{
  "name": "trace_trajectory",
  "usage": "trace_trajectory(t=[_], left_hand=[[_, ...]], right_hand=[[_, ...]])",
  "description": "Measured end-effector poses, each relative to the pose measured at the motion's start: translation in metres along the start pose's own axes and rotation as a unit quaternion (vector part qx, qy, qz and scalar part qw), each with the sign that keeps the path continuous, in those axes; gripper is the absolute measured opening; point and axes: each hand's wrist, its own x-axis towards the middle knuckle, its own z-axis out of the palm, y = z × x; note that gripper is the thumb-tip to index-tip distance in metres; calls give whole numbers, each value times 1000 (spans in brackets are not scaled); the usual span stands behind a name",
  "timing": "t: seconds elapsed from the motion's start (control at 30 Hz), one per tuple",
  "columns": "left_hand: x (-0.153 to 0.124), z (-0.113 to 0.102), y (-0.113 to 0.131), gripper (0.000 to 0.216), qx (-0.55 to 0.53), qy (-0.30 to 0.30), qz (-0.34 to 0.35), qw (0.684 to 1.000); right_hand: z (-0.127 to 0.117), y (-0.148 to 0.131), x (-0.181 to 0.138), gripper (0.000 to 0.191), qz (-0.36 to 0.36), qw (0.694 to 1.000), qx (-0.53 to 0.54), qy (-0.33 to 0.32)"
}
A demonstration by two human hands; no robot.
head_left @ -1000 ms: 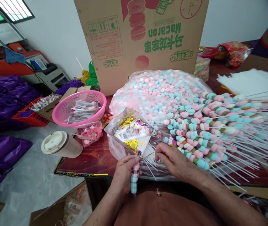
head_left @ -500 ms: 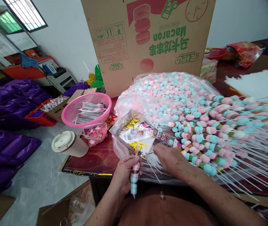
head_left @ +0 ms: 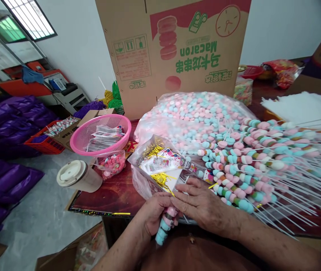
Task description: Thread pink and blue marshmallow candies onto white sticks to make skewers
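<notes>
My left hand (head_left: 154,213) is closed around a marshmallow skewer (head_left: 164,227) in a clear wrapper, pink and pale blue, with its blue end pointing down and tilted left. My right hand (head_left: 205,207) meets the left at the skewer's upper end, thumb and forefinger pinched there. A thin yellow twist tie (head_left: 172,193) shows at those fingertips; its lower part is hidden. Just beyond the hands lies an open plastic-lined tray (head_left: 137,164) with printed wrappers (head_left: 163,163) and bunches of gold twist ties (head_left: 160,178).
Many unwrapped marshmallow skewers (head_left: 242,169) are piled at right, sticks toward me. Behind is a big bag of loose marshmallows (head_left: 205,103) before a cardboard box (head_left: 132,26). At left are a pink basket (head_left: 77,145), a candy bag (head_left: 112,163) and a lidded cup (head_left: 88,178).
My right hand has moved left from beside the tray to the skewer's top, where a yellow twist tie now shows. The skewer has gone from nearly upright to tilted.
</notes>
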Motion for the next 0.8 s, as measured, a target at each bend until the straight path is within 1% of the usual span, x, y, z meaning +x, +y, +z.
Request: trace_trajectory(t=[0.1, 0.2, 0.3, 0.33, 0.37, 0.4, 0.43, 0.5, 0.53, 0.57, 0.6, 0.63, 0.67, 0.7, 0.73, 0.77, 0.8], left_hand=[[3, -6, -5, 10, 36, -34, -29, 998], [3, -13, -5, 11, 84, -95, -39, 991], [0, -17, 5, 18, 161, -140, -15, 977], [-1, -17, 9, 20, 212, -147, 1, 966], [-2, -16, 12, 20, 282, -145, 28, 948], [-3, -15, 14, 20, 368, -129, 69, 918], [-4, -13, 15, 19, 462, -100, 118, 873], [-3, -11, 13, 16, 619, -17, 221, 753], [-2, -10, 10, 15, 663, 24, 262, 700], [-1, -10, 7, 16, 681, 60, 291, 669], [0, -10, 5, 18, 673, 87, 309, 666], [2, -9, 2, 20, 641, 110, 316, 691], [3, -9, 1, 22, 583, 130, 309, 740], [5, -8, 0, 24, 504, 146, 288, 801], [6, -6, -1, 24, 406, 156, 255, 864], [8, -4, -1, 23, 302, 159, 218, 914], [10, -1, -2, 21, 207, 154, 183, 949]], right_hand=[[3, -3, -9, 25, -25, 999, 1, -20], [-1, -9, -11, 22, -18, 998, 0, -66], [1, -17, -10, 21, 22, 995, -26, -89], [4, -20, -10, 19, 48, 994, -32, -91], [10, -22, -10, 18, 81, 992, -33, -95], [17, -23, -10, 17, 120, 987, -30, -105], [23, -22, -10, 17, 163, 980, -21, -116], [33, -16, -8, 18, 251, 959, 13, -129], [34, -11, -7, 19, 284, 949, 32, -133], [31, -5, -5, 20, 304, 943, 49, -124], [25, 1, -3, 22, 314, 943, 58, -90], [16, 5, -1, 23, 319, 945, 60, -32], [7, 7, 1, 22, 321, 945, 57, 41], [-3, 7, 2, 21, 325, 936, 54, 121], [-11, 4, 4, 21, 336, 922, 67, 179], [-15, -1, 5, 24, 344, 913, 103, 195], [-17, -8, 7, 29, 354, 905, 160, 174]])
